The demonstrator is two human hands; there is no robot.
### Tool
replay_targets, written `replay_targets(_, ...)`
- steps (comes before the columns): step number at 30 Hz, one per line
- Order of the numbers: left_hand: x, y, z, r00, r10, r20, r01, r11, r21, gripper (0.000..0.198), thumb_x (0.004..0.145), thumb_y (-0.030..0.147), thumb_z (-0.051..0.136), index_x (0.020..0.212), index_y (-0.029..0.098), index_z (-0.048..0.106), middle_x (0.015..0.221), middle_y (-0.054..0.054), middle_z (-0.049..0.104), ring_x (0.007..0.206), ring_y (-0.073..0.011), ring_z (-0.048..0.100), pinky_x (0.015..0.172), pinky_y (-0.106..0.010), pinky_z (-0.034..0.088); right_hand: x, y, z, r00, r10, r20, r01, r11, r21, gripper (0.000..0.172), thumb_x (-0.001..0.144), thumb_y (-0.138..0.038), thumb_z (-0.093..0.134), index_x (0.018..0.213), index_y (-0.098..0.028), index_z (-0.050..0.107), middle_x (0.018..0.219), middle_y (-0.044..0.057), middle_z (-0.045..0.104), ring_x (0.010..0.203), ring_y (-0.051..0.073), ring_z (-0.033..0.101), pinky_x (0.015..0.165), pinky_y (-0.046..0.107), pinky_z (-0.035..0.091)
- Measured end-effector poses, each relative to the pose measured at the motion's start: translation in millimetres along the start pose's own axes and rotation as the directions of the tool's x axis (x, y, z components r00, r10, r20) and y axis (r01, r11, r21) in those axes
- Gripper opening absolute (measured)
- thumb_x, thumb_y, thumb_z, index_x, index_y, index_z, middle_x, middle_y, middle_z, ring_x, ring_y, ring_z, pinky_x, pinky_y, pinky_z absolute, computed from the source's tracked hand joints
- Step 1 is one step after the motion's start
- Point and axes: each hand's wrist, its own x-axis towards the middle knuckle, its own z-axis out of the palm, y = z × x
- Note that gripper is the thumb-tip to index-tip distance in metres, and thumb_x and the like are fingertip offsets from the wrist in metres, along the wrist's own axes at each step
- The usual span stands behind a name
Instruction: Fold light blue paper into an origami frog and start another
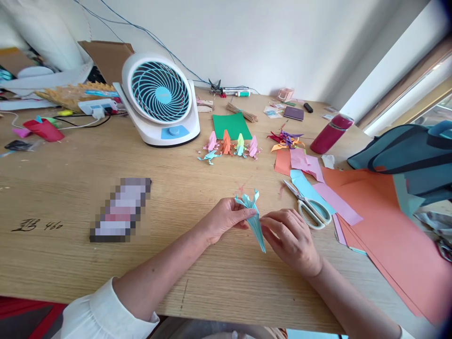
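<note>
Pinched between the thumb and fingers of the left hand (226,218) is the pale-blue folded paper (255,225), its forked end projecting past the thumb, its tapered end extended beside the right hand (294,240), whose grip cannot be told.

Black handwriting (37,225) on the wooden table (70,266) seems to include "460".

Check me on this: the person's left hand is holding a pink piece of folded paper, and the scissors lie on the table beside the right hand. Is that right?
Not quite: the folded paper in the left hand is light blue, not pink, as the head view shows. The scissors do lie on the table beside the right hand.
</note>
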Motion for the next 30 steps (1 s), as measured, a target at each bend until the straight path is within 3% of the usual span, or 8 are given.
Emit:
replay_targets(5,-2,-2,4.9,1.000,0.000,0.016,0.000,1.000,0.013,0.036,0.065,0.045,0.083,0.076,0.014,0.068,0.069,0.001,0.064,0.060,-0.0072,0.055,0.064,-0.022,0.051,3,0,-5,0.997,-0.071,-0.040,0.071,0.997,0.012,0.031,0.089,-0.007,0.057,0.115,-0.023,0.058,0.091,0.005,0.069,0.078,0.017,0.063,0.074,0.034,0.049)
replay_targets(11,-4,-1,8.9,0.999,0.050,-0.014,-0.049,0.998,0.035,0.036,0.064,0.046,0.083,0.076,0.014,0.069,0.072,0.000,0.066,0.067,-0.0100,0.060,0.063,-0.021,0.050,3,-4,-4,0.997,-0.003,-0.072,0.010,0.996,0.089,0.032,0.089,-0.005,0.056,0.116,-0.022,0.058,0.091,0.007,0.068,0.077,0.018,0.062,0.072,0.035,0.050)
replay_targets(22,-7,0,14.7,0.999,0.035,-0.042,-0.034,0.999,0.024,0.044,0.058,0.052,0.084,0.072,0.014,0.068,0.071,0.000,0.066,0.065,-0.0099,0.060,0.060,-0.021,0.052,0,-4,-3,0.997,0.034,-0.066,-0.027,0.994,0.107,0.031,0.089,-0.004,0.055,0.115,-0.020,0.058,0.094,0.009,0.067,0.084,0.020,0.062,0.074,0.036,0.052)
replay_targets(30,-7,-2,15.0,0.999,0.036,-0.035,-0.034,0.998,0.047,0.038,0.061,0.046,0.084,0.073,0.014,0.069,0.073,-0.001,0.068,0.066,-0.0113,0.063,0.061,-0.022,0.052,-1,-5,-2,0.995,0.089,-0.054,-0.083,0.990,0.118,0.025,0.089,-0.006,0.053,0.109,-0.020,0.059,0.092,0.008,0.065,0.083,0.020,0.062,0.072,0.035,0.052)
